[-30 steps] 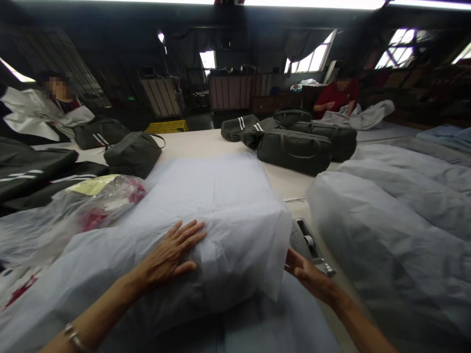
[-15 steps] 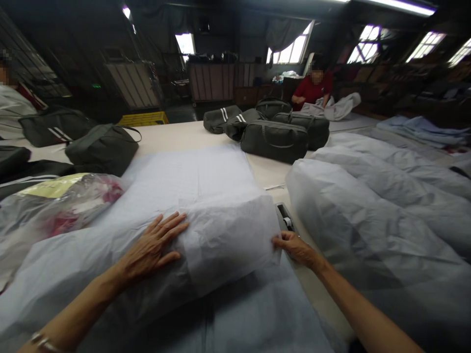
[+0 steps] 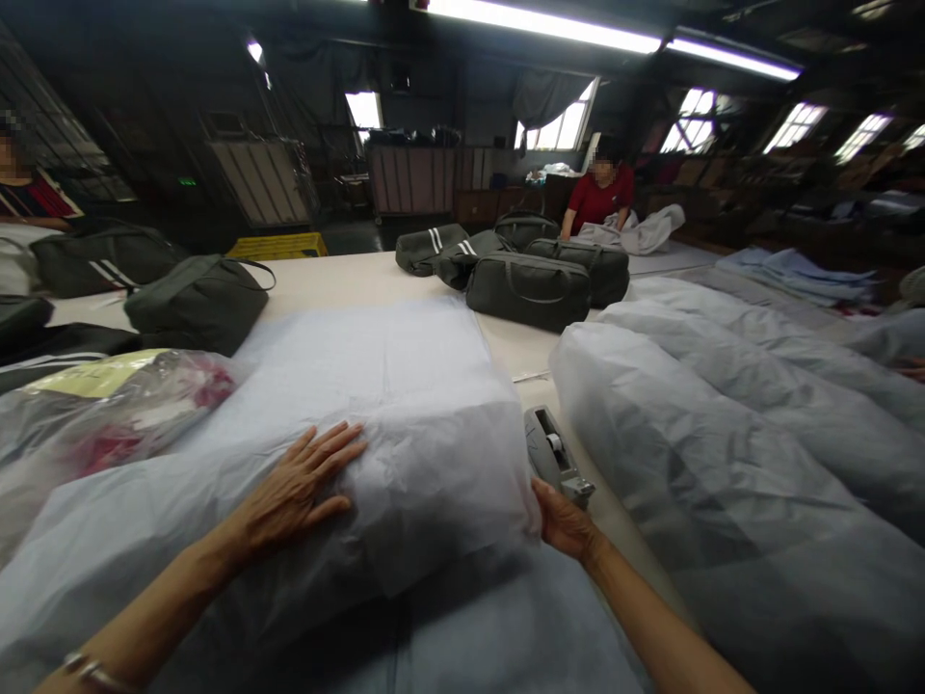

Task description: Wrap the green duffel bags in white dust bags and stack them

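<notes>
A long bundle wrapped in thin white paper [image 3: 434, 463] lies across a flat white sheet [image 3: 347, 337] on the table. My left hand [image 3: 289, 492] rests flat on the wrapped top, fingers stretched out and apart, palm down. At the bundle's right end, my right hand [image 3: 564, 516] grips the paper edge; its fingertips are partly hidden by the paper. Just beyond that hand stands a grey tape dispenser [image 3: 549, 451] with a small roll in it. What the paper covers is only faintly visible as a dark shape below.
Several puffy white-wrapped bundles [image 3: 694, 414] fill the right side. Dark green bags [image 3: 531, 289] stand at the far table edge, with more bags [image 3: 198, 304] at left. A clear plastic package [image 3: 122, 414] lies nearby. A person in red [image 3: 603, 198] works across the table.
My right hand has gone from pinching the paper's corner to tucking it down against the bundle's end. The loose paper flap now lies closer. My left hand stays on top.
</notes>
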Demonstrator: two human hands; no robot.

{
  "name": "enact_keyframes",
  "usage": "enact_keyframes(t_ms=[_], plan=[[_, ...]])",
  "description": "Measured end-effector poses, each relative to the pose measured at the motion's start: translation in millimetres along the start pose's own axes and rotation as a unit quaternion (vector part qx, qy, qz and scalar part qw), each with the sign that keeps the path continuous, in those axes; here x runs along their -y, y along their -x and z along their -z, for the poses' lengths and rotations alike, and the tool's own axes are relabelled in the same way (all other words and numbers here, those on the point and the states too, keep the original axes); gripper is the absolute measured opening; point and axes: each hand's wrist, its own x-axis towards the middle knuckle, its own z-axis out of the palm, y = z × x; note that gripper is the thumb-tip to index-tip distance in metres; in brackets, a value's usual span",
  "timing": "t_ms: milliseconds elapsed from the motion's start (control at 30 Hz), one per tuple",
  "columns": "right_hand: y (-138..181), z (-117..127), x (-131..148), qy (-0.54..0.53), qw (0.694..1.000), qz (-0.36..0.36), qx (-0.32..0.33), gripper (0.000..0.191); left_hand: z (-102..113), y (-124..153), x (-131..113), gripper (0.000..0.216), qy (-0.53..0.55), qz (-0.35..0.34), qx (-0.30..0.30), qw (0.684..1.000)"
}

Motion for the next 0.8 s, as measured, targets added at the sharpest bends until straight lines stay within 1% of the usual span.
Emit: enact_keyframes(t_ms=[67,133,200,233,300,400,467,533,600,667,733,800], plan=[[-2,-1,3,0.024,0.999,-0.023,0.040,0.042,0,0,0,0.070,0.000,-0.002,0.000,1.000],[-4,-2,5,0.021,0.998,-0.023,0.062,0.040,-1,0,0,0.070,-0.001,-0.003,0.000,1.000],[-5,-4,7,0.014,0.998,-0.013,0.058,0.038,-2,0,0,0.070,-0.001,-0.004,-0.003,1.000],[-5,-7,8,0.019,0.998,-0.013,0.059,0.040,-1,0,1,0.069,0.000,-0.004,-0.005,1.000],[-7,-14,10,0.048,0.996,-0.019,0.072,0.047,0,0,1,0.067,0.007,-0.003,-0.011,1.000],[-9,-32,17,0.113,0.990,-0.018,0.076,0.043,6,0,-1,0.061,0.040,0.011,-0.023,0.999],[-12,-44,22,0.142,0.988,-0.004,0.060,0.037,10,-3,-6,0.055,0.076,0.046,-0.043,0.995],[-15,-53,27,0.151,0.987,0.012,0.046,0.037,13,-9,-14,0.053,0.110,0.109,-0.064,0.986],[-17,-57,30,0.153,0.987,0.023,0.041,0.040,14,-19,-23,0.055,0.134,0.184,-0.081,0.970],[-18,-56,32,0.153,0.987,0.032,0.040,0.040,14,-29,-31,0.056,0.152,0.244,-0.095,0.953],[-18,-50,34,0.155,0.986,0.047,0.032,0.037,13,-39,-37,0.053,0.163,0.287,-0.109,0.938],[-18,-43,36,0.157,0.985,0.071,0.009,0.035,13,-45,-41,0.051,0.161,0.321,-0.118,0.926]])
